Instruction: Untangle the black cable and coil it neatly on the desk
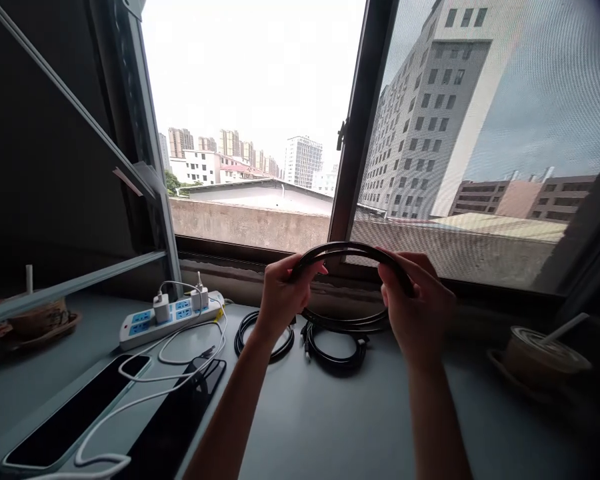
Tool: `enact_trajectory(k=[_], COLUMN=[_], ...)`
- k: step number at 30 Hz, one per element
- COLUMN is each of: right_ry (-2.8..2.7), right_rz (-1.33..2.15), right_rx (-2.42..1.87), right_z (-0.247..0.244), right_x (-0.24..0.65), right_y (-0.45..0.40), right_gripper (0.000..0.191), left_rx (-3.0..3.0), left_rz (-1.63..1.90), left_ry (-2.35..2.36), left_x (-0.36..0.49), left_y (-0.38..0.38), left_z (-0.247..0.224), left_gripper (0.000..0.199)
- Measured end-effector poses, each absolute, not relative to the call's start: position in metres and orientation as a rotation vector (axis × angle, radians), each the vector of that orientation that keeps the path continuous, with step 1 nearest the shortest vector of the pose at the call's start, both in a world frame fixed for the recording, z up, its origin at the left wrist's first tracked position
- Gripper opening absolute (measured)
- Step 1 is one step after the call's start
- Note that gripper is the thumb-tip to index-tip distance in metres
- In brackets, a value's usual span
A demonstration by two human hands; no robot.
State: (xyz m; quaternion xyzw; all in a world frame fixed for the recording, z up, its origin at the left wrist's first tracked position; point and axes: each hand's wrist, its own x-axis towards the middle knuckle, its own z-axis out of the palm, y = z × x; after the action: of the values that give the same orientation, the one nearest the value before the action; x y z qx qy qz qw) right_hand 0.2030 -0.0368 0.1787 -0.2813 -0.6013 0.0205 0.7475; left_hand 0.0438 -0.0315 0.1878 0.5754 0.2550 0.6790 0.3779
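Both hands hold up one black coiled cable (353, 252) above the grey desk (330, 427), in front of the window. My left hand (280, 297) grips the coil's left side and my right hand (417, 303) grips its right side. The coil's lower loop hangs between the hands. Below it on the desk lie two more black cable coils, one to the left (244, 331) and one in the middle (337, 350).
A white power strip (173, 319) with two white chargers sits at the back left; white wires run to two dark phones (75, 413) (180, 413) at the front left. A drink cup with straw (543, 357) stands at right. A bowl (35, 323) sits far left.
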Motion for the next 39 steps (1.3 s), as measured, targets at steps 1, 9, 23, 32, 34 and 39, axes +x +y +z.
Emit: enact_trajectory(k=[1, 9, 23, 32, 34, 39], right_ry=[-1.315, -1.33, -1.485, -1.492, -1.506, -1.53], right_rz=[0.047, 0.172, -0.12, -0.368, -0.328, -0.3], right_rx=[-0.628, -0.773, -0.644, -0.539, -0.521, -0.488], right_z=[0.178, 0.175, 0.183, 0.182, 0.181, 0.178], right_x=[0.204, 0.215, 0.202, 0.205, 0.206, 0.207], right_y=[-0.036, -0.023, -0.044, -0.04, -0.037, -0.034], right_gripper=[0.021, 0.029, 0.032, 0.037, 0.039, 0.042], left_rx=[1.46, 1.396, 1.279, 1.181, 1.183, 1.253], left_rz=[1.731, 1.641, 1.633, 1.151, 1.039, 0.937], left_ry=[0.665, 0.58, 0.568, 0.424, 0.387, 0.476], left_x=[0.044, 0.045, 0.047, 0.035, 0.031, 0.029], left_y=[-0.032, -0.034, -0.037, -0.031, -0.03, -0.033], left_z=[0.189, 0.189, 0.192, 0.19, 0.191, 0.194], left_gripper=[0.021, 0.034, 0.051, 0.039, 0.037, 0.044])
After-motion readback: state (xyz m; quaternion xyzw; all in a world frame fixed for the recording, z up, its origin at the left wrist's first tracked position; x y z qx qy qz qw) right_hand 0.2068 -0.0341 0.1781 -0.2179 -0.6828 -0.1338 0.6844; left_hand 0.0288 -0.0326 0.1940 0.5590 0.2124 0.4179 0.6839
